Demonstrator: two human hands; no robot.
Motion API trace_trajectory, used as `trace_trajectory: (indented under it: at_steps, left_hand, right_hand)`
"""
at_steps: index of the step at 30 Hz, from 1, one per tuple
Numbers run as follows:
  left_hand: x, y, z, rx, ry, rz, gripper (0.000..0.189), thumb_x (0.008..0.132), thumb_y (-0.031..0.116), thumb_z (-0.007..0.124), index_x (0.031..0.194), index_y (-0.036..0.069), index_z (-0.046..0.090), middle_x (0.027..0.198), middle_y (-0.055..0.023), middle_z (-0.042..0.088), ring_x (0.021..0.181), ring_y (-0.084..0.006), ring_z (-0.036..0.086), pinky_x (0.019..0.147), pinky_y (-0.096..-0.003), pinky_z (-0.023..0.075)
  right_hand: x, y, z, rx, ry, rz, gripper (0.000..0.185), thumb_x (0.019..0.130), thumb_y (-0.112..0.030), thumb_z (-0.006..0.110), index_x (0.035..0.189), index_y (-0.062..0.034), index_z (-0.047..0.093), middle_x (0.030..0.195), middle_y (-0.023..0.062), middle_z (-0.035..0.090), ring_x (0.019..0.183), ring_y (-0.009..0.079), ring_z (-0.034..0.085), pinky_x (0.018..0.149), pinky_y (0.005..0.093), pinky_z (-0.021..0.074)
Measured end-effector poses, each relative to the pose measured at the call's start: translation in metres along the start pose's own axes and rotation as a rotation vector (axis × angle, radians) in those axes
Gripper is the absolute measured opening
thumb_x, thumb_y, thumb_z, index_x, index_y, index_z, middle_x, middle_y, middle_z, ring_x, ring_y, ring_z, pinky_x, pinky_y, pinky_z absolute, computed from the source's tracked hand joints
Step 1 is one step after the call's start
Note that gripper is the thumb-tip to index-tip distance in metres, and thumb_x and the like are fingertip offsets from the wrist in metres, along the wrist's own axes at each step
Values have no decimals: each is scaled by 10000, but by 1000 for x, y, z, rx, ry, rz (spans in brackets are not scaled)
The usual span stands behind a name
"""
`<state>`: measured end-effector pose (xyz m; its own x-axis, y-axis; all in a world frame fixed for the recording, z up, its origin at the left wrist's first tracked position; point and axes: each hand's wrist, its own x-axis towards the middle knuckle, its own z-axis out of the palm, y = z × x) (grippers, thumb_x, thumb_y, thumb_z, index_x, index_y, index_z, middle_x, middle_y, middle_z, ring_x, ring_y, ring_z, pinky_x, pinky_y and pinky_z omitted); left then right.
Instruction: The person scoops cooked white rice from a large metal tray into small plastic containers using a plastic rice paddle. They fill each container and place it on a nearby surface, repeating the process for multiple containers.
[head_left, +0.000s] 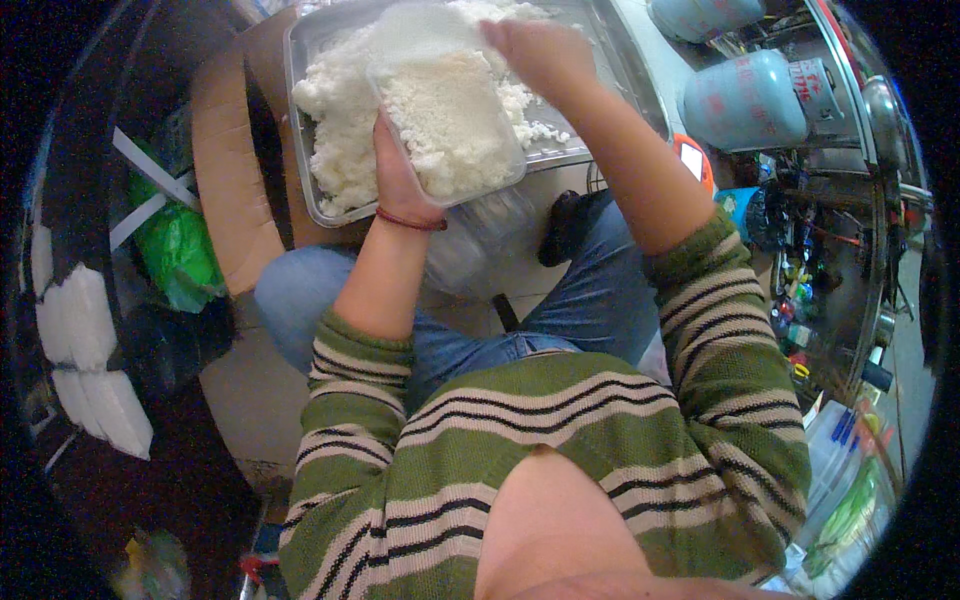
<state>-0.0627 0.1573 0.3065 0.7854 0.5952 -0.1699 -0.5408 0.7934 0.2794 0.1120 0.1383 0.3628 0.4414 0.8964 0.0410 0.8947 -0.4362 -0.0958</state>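
My left hand (401, 169) holds a clear plastic container (457, 199) from its left side and below. White cooked rice (457, 127) fills much of the container, which is tilted over a large metal tray (322, 217). More rice (337, 112) is heaped in the tray, mostly on the left, with loose clumps at the right. My right hand (536, 56) is closed above the tray, beyond the container's upper right side. Whether its fingers grip anything cannot be told. Stacked clear plastic containers (476, 244) sit below the tray, between my knees.
Brown cardboard (232, 172) stands left of the tray, beside a green plastic bag (180, 255). An orange scale or timer (694, 161) lies near the tray's right corner. Blue gas cylinders (742, 101) and a cluttered shelf (862, 247) are at the right. White packages (82, 322) lie far left.
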Motion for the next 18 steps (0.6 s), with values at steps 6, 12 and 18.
trace_trajectory:
  at_steps: [6,12,18]
  left_hand:
    - [0,6,2,25,-42,29,593,899,485,324,1330,77,339,1320,-114,421,1182,-300,439,987,-458,359]
    - [-2,4,3,52,1,5,572,901,469,335,1318,77,351,1301,-112,436,1172,-293,448,975,-440,377]
    - [-5,9,7,55,-49,20,565,897,461,346,1314,81,352,1305,-110,432,1168,-294,451,983,-444,369]
  right_hand:
    - [-2,35,9,170,159,-95,375,871,-380,367,863,-89,603,795,174,615,764,344,595,673,442,462]
    - [-24,11,8,199,20,53,555,898,-523,319,905,-65,632,878,190,619,847,386,567,753,447,446]
    - [-21,58,32,541,33,169,551,902,-479,380,847,10,628,778,190,625,757,322,594,709,394,444]
